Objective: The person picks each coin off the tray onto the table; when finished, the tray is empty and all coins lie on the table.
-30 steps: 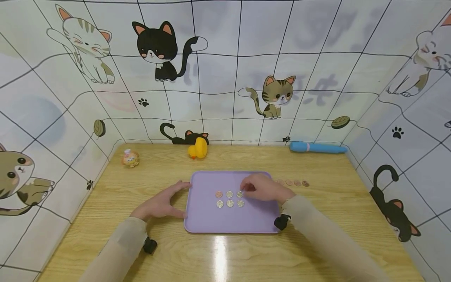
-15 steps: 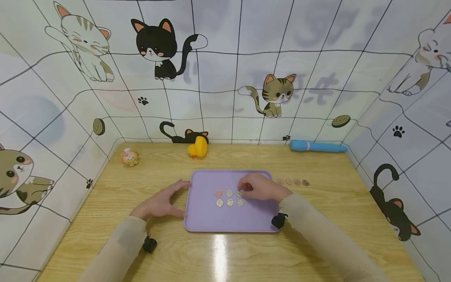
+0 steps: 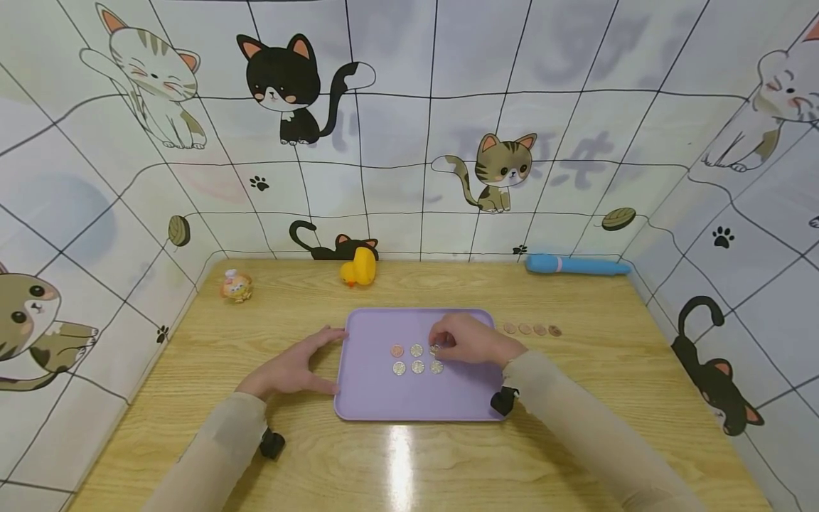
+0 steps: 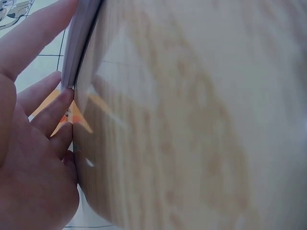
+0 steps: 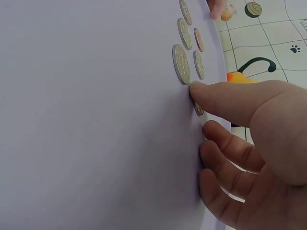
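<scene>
On the lilac tray (image 3: 384,400) lie silver coins and one copper coin (image 3: 397,350), in two short rows. My right hand (image 3: 472,339) pinches the silver coin (image 5: 199,109) at the right end of the far row, thumb and forefinger at its edge. That coin is partly hidden behind the thumb in the right wrist view. Just beside the thumb tip lies another silver coin (image 5: 181,64), flat on the tray. My left hand (image 3: 291,365) rests at the tray's left edge, thumb and fingers spread and touching the rim (image 4: 82,43).
Right of the tray, several copper coins (image 3: 525,329) lie in a row on the wooden table (image 3: 307,469). Along the back are a small figurine (image 3: 237,286), a yellow toy duck (image 3: 360,268) and a blue pen-shaped object (image 3: 576,266). Cat-printed cloth walls (image 3: 397,142) enclose the table.
My right hand has shifted slightly left over the far row's end coin, uncovering more of the copper coins beside the tray. The left hand and the tray stay in place.
</scene>
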The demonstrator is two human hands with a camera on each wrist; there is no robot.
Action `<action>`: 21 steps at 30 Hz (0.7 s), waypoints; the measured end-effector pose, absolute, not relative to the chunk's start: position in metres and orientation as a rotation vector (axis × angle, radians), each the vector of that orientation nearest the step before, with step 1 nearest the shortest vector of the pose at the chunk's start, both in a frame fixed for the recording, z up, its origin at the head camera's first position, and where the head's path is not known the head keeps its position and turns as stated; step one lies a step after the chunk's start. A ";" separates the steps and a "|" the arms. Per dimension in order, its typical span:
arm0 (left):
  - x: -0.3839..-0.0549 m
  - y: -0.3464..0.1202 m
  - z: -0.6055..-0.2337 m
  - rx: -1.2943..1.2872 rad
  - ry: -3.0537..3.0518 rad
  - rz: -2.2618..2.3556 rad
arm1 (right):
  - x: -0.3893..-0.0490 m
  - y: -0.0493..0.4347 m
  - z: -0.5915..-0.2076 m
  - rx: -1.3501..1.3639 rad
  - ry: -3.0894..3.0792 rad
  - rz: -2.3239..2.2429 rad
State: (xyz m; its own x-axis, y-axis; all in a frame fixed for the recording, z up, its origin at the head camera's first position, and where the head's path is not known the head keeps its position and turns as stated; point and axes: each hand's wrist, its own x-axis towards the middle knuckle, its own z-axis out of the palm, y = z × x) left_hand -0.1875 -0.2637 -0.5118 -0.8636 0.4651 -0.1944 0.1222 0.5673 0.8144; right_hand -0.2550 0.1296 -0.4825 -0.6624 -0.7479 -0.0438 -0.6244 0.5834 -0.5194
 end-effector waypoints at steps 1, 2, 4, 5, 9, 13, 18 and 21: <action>-0.188 -0.264 -0.512 0.475 2.414 1.213 | -0.255 0.129 -0.482 -1.129 2.559 -0.686; -0.188 -0.264 -0.512 0.476 2.413 1.214 | -0.254 0.129 -0.481 -1.125 2.561 -0.683; -0.188 -0.264 -0.512 0.478 2.415 1.215 | -0.254 0.129 -0.480 -1.116 2.561 -0.678; -0.188 -0.264 -0.512 0.481 2.416 1.213 | -0.254 0.128 -0.480 -1.113 2.560 -0.676; -0.187 -0.264 -0.513 0.497 2.422 1.209 | -0.255 0.128 -0.478 -1.113 2.553 -0.661; -0.187 -0.264 -0.514 0.503 2.421 1.216 | -0.257 0.127 -0.479 -1.131 2.548 -0.635; -0.188 -0.264 -0.514 0.493 2.421 1.214 | -0.260 0.127 -0.481 -1.144 2.538 -0.625; -0.188 -0.264 -0.515 0.488 2.421 1.211 | -0.260 0.126 -0.481 -1.146 2.531 -0.630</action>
